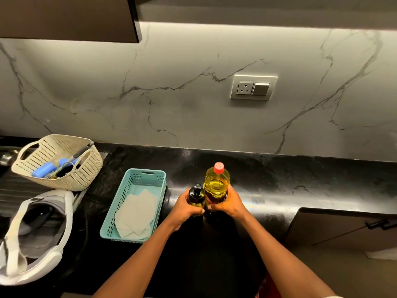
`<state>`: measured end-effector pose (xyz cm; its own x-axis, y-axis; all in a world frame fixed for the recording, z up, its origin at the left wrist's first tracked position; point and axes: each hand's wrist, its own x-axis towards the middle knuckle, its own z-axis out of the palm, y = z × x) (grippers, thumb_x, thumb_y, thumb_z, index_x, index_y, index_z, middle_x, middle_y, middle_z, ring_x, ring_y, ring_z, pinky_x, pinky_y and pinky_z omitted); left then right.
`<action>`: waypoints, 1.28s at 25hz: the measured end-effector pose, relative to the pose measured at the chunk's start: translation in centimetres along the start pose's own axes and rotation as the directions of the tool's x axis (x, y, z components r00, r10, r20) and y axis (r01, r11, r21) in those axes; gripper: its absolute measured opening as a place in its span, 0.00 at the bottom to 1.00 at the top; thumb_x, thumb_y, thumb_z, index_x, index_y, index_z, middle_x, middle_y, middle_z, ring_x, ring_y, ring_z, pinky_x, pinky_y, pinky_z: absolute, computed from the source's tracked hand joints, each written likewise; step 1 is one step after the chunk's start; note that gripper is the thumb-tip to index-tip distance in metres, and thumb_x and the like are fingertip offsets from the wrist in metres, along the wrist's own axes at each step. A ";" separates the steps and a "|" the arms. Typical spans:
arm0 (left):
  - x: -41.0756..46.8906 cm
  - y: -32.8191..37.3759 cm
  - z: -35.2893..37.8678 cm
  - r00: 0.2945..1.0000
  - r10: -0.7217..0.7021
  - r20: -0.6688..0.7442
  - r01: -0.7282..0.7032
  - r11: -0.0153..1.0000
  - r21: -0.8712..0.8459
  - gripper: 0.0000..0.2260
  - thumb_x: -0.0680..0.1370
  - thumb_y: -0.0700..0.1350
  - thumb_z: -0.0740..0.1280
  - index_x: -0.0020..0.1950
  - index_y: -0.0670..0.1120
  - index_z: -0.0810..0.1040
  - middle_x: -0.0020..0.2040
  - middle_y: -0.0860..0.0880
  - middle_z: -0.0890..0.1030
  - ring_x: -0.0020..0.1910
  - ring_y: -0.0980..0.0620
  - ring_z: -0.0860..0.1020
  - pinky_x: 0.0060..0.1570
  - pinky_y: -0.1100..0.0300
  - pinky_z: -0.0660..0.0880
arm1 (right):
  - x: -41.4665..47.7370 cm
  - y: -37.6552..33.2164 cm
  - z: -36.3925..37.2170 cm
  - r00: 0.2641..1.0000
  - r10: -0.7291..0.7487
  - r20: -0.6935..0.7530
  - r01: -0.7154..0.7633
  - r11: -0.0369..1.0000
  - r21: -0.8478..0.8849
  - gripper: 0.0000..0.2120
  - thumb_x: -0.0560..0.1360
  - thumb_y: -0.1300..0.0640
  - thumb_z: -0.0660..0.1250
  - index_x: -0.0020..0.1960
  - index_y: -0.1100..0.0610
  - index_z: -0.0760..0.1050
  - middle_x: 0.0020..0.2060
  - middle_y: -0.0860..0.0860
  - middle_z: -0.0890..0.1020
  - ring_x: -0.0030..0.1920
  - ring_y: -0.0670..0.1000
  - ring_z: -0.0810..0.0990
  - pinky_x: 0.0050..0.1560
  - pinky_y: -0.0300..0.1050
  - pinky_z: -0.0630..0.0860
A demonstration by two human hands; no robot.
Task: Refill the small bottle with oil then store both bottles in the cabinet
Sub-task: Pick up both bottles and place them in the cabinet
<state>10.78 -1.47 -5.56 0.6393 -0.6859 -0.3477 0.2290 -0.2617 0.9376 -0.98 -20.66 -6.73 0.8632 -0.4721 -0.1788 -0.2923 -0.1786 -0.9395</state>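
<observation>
My left hand [186, 209] grips a small dark bottle with a black cap [196, 195]. Right beside it, my right hand [227, 203] grips a large clear bottle of yellow oil with a red cap [217, 181]. Both bottles are upright, side by side and touching, over the black countertop [300, 186] near its front edge. Their lower parts are hidden by my fingers. A brown lower cabinet door with a dark handle [343, 229] shows at the right, below the counter edge.
A teal plastic basket holding folded paper [111, 222] sits left of my hands. Further left are a cream perforated basket with blue items [90, 168] and a white and grey object [32, 254]. A wall socket [253, 88] is on the marble backsplash. An upper cabinet [64, 18] hangs top left.
</observation>
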 end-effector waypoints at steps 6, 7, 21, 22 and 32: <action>0.2 -0.4 -0.2 1.000 -0.019 -0.007 0.019 0.999 -0.027 0.29 0.64 0.28 0.76 0.64 0.43 0.81 0.56 0.39 0.88 0.53 0.45 0.86 0.61 0.45 0.82 | -0.1 -0.4 0.7 0.998 0.016 -0.067 -0.014 0.999 0.030 0.39 0.61 0.60 0.87 0.68 0.48 0.76 0.58 0.46 0.88 0.59 0.47 0.86 0.66 0.54 0.82; 0.3 -0.5 -0.2 1.000 -0.019 -0.011 0.019 1.000 -0.013 0.30 0.63 0.28 0.76 0.64 0.43 0.81 0.56 0.39 0.88 0.54 0.45 0.86 0.63 0.44 0.82 | -0.2 -0.4 0.8 0.997 0.018 -0.069 -0.016 1.000 0.023 0.39 0.61 0.60 0.87 0.68 0.48 0.76 0.57 0.46 0.88 0.59 0.47 0.87 0.66 0.54 0.82; -3.5 3.3 1.3 0.998 0.049 0.036 -0.048 0.999 -0.012 0.29 0.60 0.30 0.74 0.61 0.34 0.79 0.41 0.40 0.85 0.37 0.45 0.81 0.39 0.54 0.76 | -7.2 -5.4 0.9 0.950 -0.054 -0.307 0.045 0.998 -0.037 0.35 0.55 0.45 0.87 0.61 0.41 0.81 0.48 0.38 0.88 0.49 0.40 0.87 0.56 0.50 0.83; -4.2 4.4 1.6 0.997 0.075 0.034 -0.075 0.997 -0.015 0.29 0.60 0.30 0.75 0.62 0.34 0.78 0.41 0.40 0.84 0.37 0.45 0.81 0.40 0.53 0.75 | -8.0 -6.4 0.6 0.935 -0.075 -0.348 0.067 0.997 -0.032 0.34 0.54 0.43 0.87 0.59 0.41 0.81 0.46 0.39 0.88 0.48 0.40 0.87 0.55 0.51 0.83; -14.0 22.8 3.3 0.850 0.519 0.091 -0.521 0.854 -0.011 0.31 0.71 0.39 0.82 0.66 0.42 0.68 0.55 0.40 0.86 0.53 0.41 0.87 0.50 0.50 0.84 | -14.7 -23.8 -5.8 0.738 -0.410 -0.536 0.389 0.907 -0.158 0.26 0.59 0.36 0.82 0.55 0.34 0.79 0.45 0.39 0.89 0.46 0.42 0.88 0.48 0.53 0.86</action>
<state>4.69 -0.06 20.67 0.5955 -0.7804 0.1907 -0.1290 0.1415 0.9815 -9.10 -14.45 19.94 0.5359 -0.7381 0.4099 0.0060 -0.4821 -0.8761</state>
